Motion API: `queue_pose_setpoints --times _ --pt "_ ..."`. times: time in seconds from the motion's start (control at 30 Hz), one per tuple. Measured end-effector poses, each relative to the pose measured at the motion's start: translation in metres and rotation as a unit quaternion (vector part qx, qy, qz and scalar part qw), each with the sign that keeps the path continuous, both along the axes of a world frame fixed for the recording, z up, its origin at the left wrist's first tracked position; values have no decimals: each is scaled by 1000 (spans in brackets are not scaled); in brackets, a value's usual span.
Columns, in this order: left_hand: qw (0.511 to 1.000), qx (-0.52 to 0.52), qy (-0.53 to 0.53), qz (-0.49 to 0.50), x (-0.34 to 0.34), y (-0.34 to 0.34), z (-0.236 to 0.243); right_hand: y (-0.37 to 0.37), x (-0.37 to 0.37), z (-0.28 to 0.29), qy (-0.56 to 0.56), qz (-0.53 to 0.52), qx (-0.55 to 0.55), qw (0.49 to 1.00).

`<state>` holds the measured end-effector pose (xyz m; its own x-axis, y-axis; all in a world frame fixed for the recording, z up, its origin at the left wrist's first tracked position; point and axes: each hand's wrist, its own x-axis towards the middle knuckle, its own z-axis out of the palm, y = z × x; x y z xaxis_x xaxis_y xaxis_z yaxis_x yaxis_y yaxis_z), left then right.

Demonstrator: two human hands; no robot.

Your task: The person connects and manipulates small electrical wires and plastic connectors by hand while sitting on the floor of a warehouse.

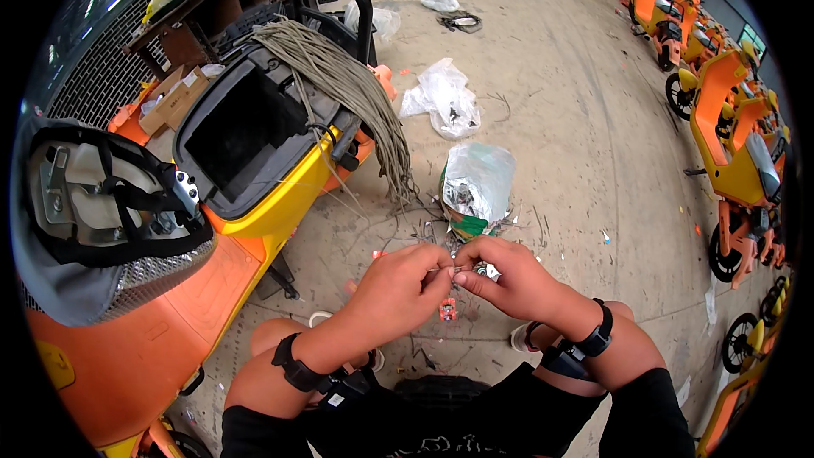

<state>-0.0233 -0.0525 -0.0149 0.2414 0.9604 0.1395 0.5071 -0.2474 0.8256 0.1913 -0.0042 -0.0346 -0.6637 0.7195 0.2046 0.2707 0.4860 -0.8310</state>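
My left hand (405, 282) and my right hand (507, 278) meet in front of me, fingertips nearly touching. Both are closed in a pinch on a thin wire-like strand (458, 269), mostly hidden by the fingers. Just beyond them on the floor stands an open bag (480, 171), pale inside with green and orange on its outside, holding dark bits. A small red-and-white piece (448, 309) lies on the floor below my hands.
At the left stands a yellow-orange scooter (292, 203) with its storage box open and its seat (102, 195) tipped up. A bundle of grey cables (339, 76) drapes over it. Scraps and a white plastic bag (449, 97) lie ahead; parked scooters (721, 136) line the right.
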Motion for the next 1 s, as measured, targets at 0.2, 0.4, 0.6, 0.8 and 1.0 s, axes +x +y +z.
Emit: queue_pose_setpoints --times 0.2,0.4,0.6,0.8,1.0 --pt "997 -74 -31 2 0 0 7 1 0 3 -10 -9 61 998" --pt "1000 -9 1 -8 2 -4 4 -5 0 6 10 -41 -164 986" --pt "999 21 34 -28 4 0 3 8 5 1 45 -4 -366 929" --pt "999 -35 -5 -4 -3 9 -4 8 -5 8 61 -2 -185 981" --pt "989 -117 -95 7 -5 7 -5 10 -6 3 -54 -14 -14 998"
